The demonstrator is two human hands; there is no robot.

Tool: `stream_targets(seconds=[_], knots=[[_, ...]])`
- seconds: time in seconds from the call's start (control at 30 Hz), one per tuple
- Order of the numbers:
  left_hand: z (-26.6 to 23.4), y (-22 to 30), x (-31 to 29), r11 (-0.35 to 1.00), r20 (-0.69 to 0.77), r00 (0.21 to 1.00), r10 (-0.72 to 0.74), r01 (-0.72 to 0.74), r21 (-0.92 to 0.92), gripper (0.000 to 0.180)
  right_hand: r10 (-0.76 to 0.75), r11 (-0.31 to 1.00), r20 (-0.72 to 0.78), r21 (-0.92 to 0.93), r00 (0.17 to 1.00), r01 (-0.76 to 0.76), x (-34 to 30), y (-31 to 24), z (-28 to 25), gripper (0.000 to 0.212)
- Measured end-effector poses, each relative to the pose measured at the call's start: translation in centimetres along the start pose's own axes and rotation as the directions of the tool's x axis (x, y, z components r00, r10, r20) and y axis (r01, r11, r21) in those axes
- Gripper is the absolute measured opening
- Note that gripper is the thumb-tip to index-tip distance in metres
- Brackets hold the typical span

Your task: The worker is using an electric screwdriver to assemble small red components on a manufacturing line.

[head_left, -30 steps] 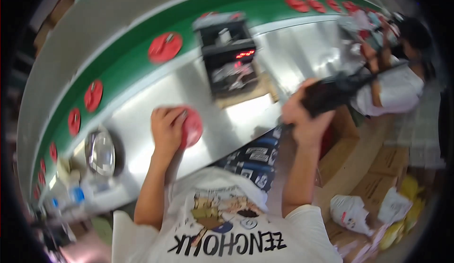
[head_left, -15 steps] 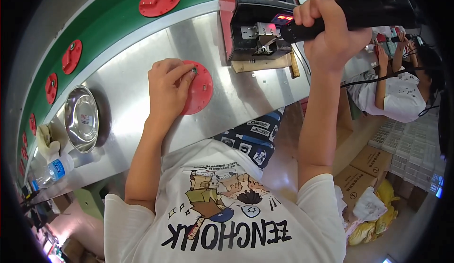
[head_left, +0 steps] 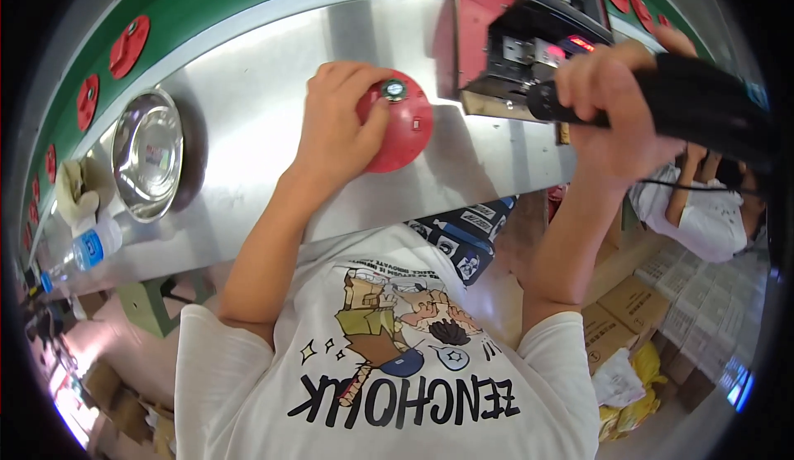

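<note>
A red round plastic plate (head_left: 403, 141) lies on the metal bench in front of me. My left hand (head_left: 343, 117) grips its left side, the forefinger and thumb bent around a small round green-and-silver piece (head_left: 394, 89) near the plate's far edge. The other fingers of that hand are curled and partly hidden. My right hand (head_left: 616, 100) is wrapped around a black electric screwdriver (head_left: 703, 104), held level and pointing left. Its tip is at the front of a red-and-black screw feeder (head_left: 488, 38) with a lit red display; whether they touch, I cannot tell.
A shiny steel bowl (head_left: 149, 154) stands on the bench at left, beside a pale glove (head_left: 76, 191) and a clear plastic bottle (head_left: 89, 246). Along the far side, a green conveyor belt (head_left: 186, 26) carries several red plates. Another person (head_left: 695, 212) sits at far right; cardboard boxes (head_left: 624, 311) lie below.
The view has shifted, so the bench things sit differently in it. My left forefinger and thumb have parted somewhat, uncovering the round piece. The screwdriver stays at the feeder.
</note>
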State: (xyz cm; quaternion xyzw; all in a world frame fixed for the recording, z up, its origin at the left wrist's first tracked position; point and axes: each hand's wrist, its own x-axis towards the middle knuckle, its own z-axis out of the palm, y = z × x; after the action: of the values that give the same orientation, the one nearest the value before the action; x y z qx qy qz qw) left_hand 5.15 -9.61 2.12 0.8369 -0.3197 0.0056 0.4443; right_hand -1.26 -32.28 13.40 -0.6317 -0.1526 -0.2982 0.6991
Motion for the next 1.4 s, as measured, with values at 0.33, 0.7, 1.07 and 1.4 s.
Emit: stream_targets(seconds=[0.33, 0.7, 1.07, 1.4], knots=[[0.3, -1.1, 0.4, 0.998, -0.062, 0.996, 0.057, -0.055, 0.032, 0.017, 0.049, 0.983, -0.043, 0.178, 0.998, -0.041, 0.2, 5.9, 5.8, 0.044], [-0.5, -0.7, 0.3, 0.999, -0.062, 0.997, 0.041, -0.040, 0.022, 0.019, 0.171, 0.975, -0.151, 0.170, 0.974, -0.145, 0.2, 7.7, 6.9, 0.041], [0.1, -0.2, -0.2, 0.998, -0.062, 0.997, 0.055, -0.053, 0.024, 0.020, 0.148, 0.982, -0.094, 0.130, 0.985, -0.135, -1.1, 7.7, 6.2, 0.041], [1.0, -1.8, 1.5, 0.982, -0.204, 0.962, 0.183, -0.191, -0.017, 0.027, 0.154, 0.982, 0.007, -0.110, 0.988, -0.152, -1.6, 9.1, 6.2, 0.044]])
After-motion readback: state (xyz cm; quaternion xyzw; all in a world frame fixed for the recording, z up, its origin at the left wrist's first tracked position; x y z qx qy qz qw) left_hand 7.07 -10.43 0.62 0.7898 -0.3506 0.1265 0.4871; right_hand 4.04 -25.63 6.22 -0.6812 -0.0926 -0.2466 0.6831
